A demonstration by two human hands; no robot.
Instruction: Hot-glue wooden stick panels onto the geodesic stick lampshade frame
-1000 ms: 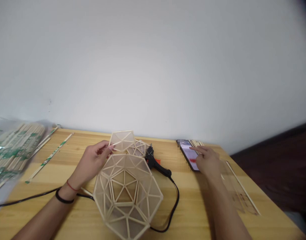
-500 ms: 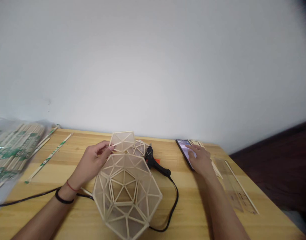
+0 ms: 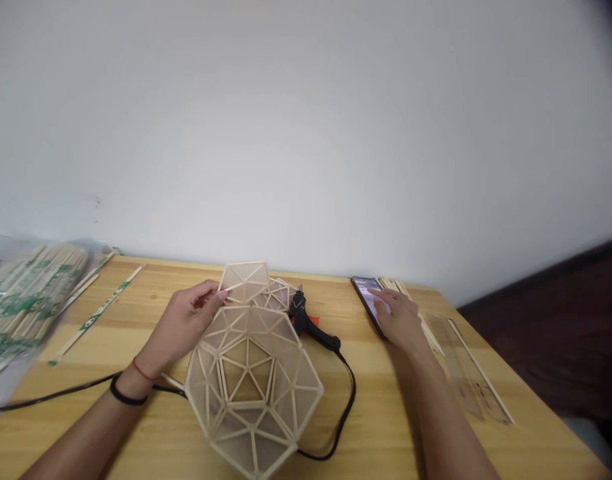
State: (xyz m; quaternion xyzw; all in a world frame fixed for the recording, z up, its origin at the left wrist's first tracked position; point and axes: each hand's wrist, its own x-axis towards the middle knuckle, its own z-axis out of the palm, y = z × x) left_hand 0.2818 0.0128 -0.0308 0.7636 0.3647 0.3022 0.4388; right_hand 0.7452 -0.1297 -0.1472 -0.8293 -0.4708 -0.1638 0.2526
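Note:
Between thumb and fingers, my left hand (image 3: 190, 319) pinches the left edge of a flat pentagon panel (image 3: 245, 283) made of thin wooden sticks with pale sheeting. Just below it stands a bowl-like frame of similar stick panels (image 3: 256, 393), its opening facing up. My right hand (image 3: 399, 319) rests over a phone (image 3: 369, 297) with a lit screen, fingers stretched out and the index finger at the glass. A second stick panel (image 3: 279, 293) lies behind the frame, partly covered by the held one. Beside it is a black glue gun (image 3: 306, 320) with an orange trigger.
Bagged chopsticks (image 3: 36, 300) lie at the left, with a loose wrapped pair (image 3: 101, 313) nearby. Bare sticks (image 3: 429, 330) sit behind my right hand. Clear rulers (image 3: 461, 373) and a single stick (image 3: 481, 370) are at the right. A black cord (image 3: 353, 400) loops across the table; a wall stands behind.
Almost nothing differs. The whole view has shifted very slightly; my left hand keeps the panel and my right hand stays over the phone.

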